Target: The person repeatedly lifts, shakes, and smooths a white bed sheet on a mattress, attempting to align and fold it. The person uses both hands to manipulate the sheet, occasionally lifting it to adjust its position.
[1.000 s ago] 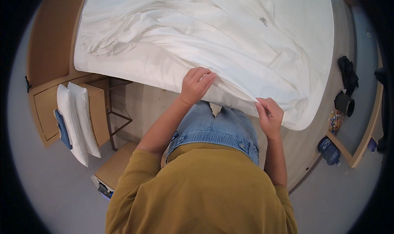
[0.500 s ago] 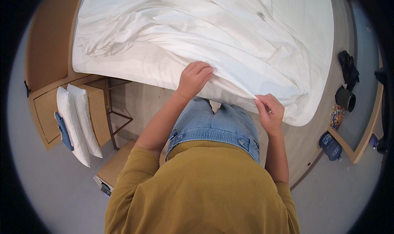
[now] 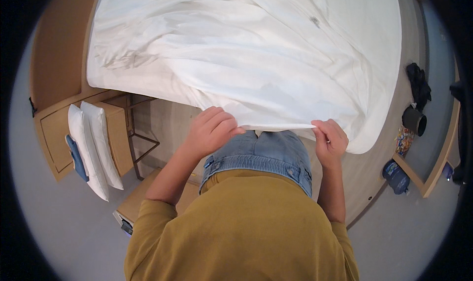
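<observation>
A rumpled white sheet (image 3: 256,69) lies over the bed, with many folds across its left and middle part. My left hand (image 3: 213,128) is closed on the sheet's near edge, just past the mattress side and in front of my jeans. Farther right along the same edge, my right hand (image 3: 330,139) pinches the cloth between thumb and fingers. Between the two hands the edge runs nearly straight and taut. The white mattress (image 3: 148,86) shows bare along its near left side and at the right.
Two white pillows (image 3: 88,148) lean by a wooden bedside table (image 3: 116,135) at the left, with a small blue item (image 3: 77,159) against them. A brown headboard (image 3: 59,49) stands beyond. On the right are a black bin (image 3: 415,121), a black bag (image 3: 419,84) and a blue water jug (image 3: 395,176).
Both hands have drawn the sheet's edge toward me. My left hand moved farther, down and to the left, so the edge now hangs over the mattress side.
</observation>
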Demonstrator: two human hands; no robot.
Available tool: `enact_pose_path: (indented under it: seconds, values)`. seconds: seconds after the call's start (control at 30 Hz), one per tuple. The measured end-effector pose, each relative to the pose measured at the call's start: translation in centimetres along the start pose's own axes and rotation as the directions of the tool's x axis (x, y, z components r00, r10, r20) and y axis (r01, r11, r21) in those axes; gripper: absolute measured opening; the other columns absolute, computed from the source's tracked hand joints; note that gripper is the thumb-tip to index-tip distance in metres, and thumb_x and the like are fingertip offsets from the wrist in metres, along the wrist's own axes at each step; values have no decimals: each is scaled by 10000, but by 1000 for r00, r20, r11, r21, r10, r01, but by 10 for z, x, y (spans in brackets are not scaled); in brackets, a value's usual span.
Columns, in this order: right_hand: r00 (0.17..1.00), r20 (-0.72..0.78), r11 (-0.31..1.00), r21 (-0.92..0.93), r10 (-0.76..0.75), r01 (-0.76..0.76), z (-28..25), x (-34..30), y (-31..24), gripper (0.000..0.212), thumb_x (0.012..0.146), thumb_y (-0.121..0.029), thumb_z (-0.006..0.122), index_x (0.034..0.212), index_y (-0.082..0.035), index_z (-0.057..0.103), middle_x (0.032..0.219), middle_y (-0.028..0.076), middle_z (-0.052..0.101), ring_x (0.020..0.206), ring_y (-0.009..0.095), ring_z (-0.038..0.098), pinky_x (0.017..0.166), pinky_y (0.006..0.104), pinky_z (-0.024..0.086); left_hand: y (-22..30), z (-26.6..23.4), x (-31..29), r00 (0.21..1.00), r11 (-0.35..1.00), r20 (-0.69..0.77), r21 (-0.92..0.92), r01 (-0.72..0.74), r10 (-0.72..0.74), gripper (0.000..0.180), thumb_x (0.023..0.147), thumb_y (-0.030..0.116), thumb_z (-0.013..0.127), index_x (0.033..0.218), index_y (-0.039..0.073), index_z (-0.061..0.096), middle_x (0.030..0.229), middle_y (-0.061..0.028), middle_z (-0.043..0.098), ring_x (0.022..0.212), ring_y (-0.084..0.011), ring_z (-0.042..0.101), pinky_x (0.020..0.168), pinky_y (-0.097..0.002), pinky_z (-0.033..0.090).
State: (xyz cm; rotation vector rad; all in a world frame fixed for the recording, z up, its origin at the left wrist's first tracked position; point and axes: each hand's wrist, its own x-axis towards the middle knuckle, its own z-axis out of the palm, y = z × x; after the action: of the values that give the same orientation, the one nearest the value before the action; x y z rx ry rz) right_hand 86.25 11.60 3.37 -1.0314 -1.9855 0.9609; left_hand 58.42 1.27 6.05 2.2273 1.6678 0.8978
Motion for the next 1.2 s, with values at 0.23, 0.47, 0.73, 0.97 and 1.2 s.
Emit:
enact_pose_path:
  seconds: [0.23,0.47,0.73,0.97,1.2]
  values:
    - [995,52,992,-84,-87,91,-5,-7,-6,120,712,8,707,820,-25,666,582,75,519,481,215,478,437,304,357,-54,65,-28,994,991,-19,-78,109,-111,160,692,62,709,833,57,633,848,-76,613,807,-268,586,700,-357,481]
    - [998,32,988,-145,-48,52,-10,-13,-11,91,741,11,690,824,-9,659,588,85,520,484,217,479,444,302,361,-111,87,-50,977,978,-125,94,184,-171,156,679,88,696,822,90,634,850,-44,620,839,-236,597,760,-362,465]
    - [998,-36,986,-155,51,-56,-9,-12,0,53,794,12,653,844,0,645,613,89,525,517,196,487,478,288,367,-98,10,-49,870,927,-436,173,333,-231,174,665,-13,655,819,64,627,780,-84,571,768,-298,547,667,-381,445]
    - [976,-188,990,-66,114,-128,-17,-17,14,54,860,-23,612,896,8,639,715,71,574,591,137,501,531,250,393,42,-78,-2,645,867,-592,221,-447,483,184,665,-12,577,825,79,588,652,-24,450,532,-153,432,464,-288,343]
    - [917,-388,894,-374,90,-246,-85,-38,53,113,911,-84,585,948,10,634,835,84,627,697,154,567,612,268,452,-4,-16,14,978,994,178,34,108,-112,131,760,183,654,803,108,556,667,-33,481,595,-205,544,509,-335,430]
